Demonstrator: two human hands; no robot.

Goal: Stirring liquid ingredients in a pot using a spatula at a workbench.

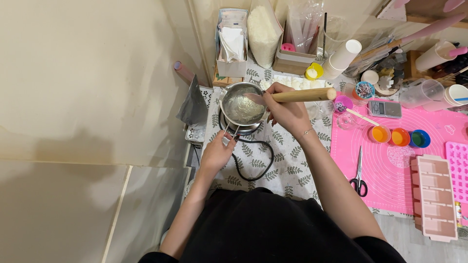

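A leaf-patterned tablecloth (292, 165) and pink mat (390, 180) cover the table.

Scissors (359, 174) on pink mat (390, 190), three coloured cups (399, 137) nearby

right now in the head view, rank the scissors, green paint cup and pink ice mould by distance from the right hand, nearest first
From the right hand:
1. Scissors, lower right of it, on the pink mat.
2. Green paint cup, further right, last of three cups.
3. Pink ice mould, far right, at the mat's edge.

Upright white bag (263, 34) — perhaps granules — rear centre
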